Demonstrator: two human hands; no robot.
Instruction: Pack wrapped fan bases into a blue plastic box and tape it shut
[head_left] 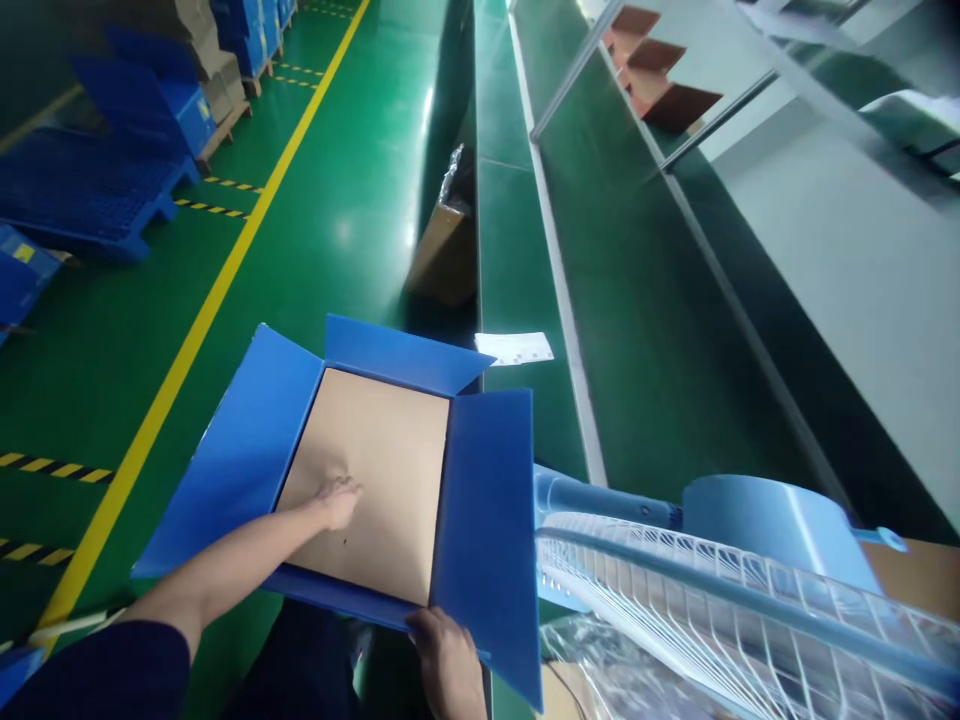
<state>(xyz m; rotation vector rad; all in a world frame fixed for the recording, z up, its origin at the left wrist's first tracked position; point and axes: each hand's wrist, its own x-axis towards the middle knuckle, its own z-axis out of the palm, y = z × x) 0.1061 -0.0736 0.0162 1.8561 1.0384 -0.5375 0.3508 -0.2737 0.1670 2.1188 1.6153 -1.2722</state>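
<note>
A blue box (484,480) with its flaps spread outward stands in front of me, and a flat brown cardboard sheet (382,425) fills its opening. My left hand (341,502) rests on the left part of that sheet, its fingers bent together, with nothing visible in them. At the near right corner of the box, my right hand (448,655) is closed over the edge, the thumb side near the sheet. The undersides of the right hand's fingers are hidden.
A light blue caged fan (675,590) stands close on the right. Beside the box runs a green conveyor bench (517,230) carrying white papers (516,348). An open carton (446,250) sits beyond on the floor. Blue pallets (90,190) lie left of the yellow line (225,270).
</note>
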